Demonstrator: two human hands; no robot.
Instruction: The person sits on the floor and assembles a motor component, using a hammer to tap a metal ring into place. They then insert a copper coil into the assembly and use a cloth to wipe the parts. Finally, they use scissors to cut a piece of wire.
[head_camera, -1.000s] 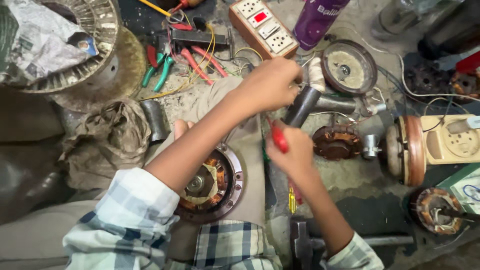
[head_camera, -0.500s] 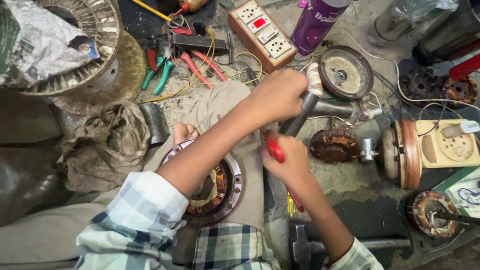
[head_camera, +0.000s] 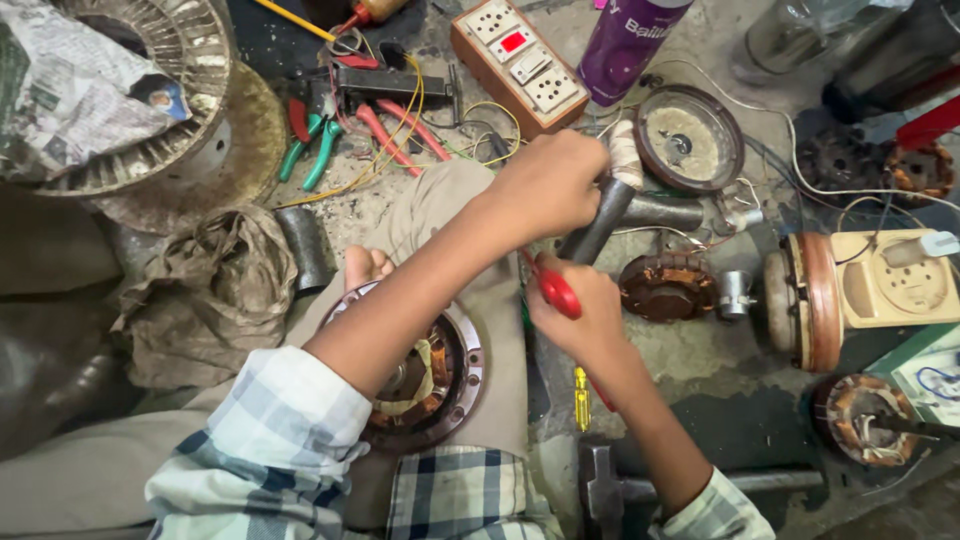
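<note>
One head-worn view, looking steeply down onto the person's lap and the floor (head_camera: 720, 370) in front. Close range: both forearms fill the middle, floor clutter reaches every edge. No second view, so nothing is shared.

The left hand (head_camera: 550, 185) with its dark metal bar (head_camera: 597, 222) has dropped closer to the right hand (head_camera: 580, 315).

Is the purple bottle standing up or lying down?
Standing up: the purple bottle is seen from above, its base on the floor beside the socket board.
</note>
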